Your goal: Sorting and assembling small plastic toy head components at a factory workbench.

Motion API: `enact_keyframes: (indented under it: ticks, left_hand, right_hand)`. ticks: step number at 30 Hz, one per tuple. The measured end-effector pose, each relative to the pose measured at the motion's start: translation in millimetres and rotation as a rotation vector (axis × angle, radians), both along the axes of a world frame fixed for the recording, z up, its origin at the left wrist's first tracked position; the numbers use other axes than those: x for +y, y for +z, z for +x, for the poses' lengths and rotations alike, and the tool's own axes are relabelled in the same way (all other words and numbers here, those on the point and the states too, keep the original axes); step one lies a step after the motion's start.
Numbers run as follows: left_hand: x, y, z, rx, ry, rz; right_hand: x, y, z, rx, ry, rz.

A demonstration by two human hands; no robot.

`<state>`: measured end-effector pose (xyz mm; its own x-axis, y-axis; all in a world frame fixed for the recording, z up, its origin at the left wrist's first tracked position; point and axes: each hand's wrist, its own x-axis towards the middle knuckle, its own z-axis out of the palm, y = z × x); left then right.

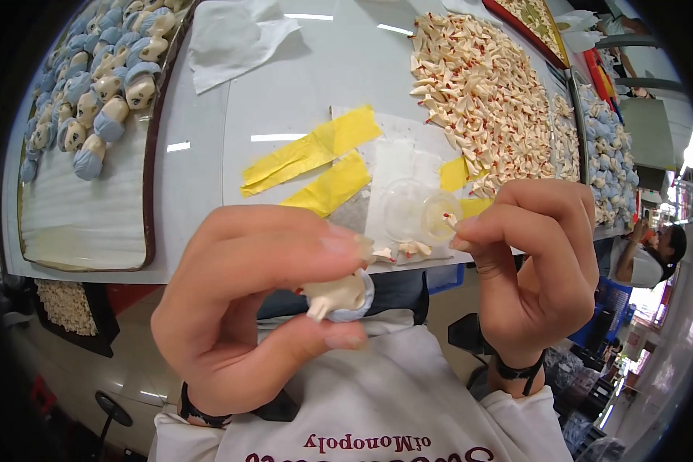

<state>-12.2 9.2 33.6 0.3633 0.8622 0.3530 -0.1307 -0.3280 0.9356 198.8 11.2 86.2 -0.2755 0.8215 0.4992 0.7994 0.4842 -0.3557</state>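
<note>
Between the thumb and fingers of my left hand (239, 289) is a small cream doll head (333, 296) with a pale blue cap, held above the table's near edge; its face is not visible. My right hand (539, 269) pinches a tiny cream piece with a red tip (447, 219) between thumb and forefinger. That piece is over a small clear round dish (402, 208), apart from the doll head. A few similar cream pieces (414, 249) lie on the white paper at the near edge, between my hands.
Yellow tape strips (316, 150) cross the table mat. A large heap of red-tipped cream pieces (481, 92) spreads at far right. A dark-rimmed tray (152, 169) on the left carries several blue-capped doll heads. A white sheet (239, 42) lies far back. Another person (639, 262) sits at right.
</note>
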Motion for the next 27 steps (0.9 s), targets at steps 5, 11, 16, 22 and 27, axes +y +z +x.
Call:
enact_keyframes:
  ticks: [5,11,16,22,27]
  left_hand:
    - [-6,4,19,-0.237,0.051,-0.220]
    - [-11,11,30,-0.339,0.087,-0.297]
    - [-12,13,30,-0.310,0.080,-0.260]
    - [-18,5,22,-0.272,0.086,-0.197]
    - [-22,9,19,-0.201,0.098,-0.195]
  right_hand:
    - [-4,-1,3,0.160,0.017,-0.004]
    - [-10,15,-10,0.458,0.200,-0.236]
    - [-13,10,-16,0.505,0.226,-0.267]
    - [-18,11,-19,0.389,0.153,-0.226]
    - [-18,13,-17,0.326,0.193,-0.208]
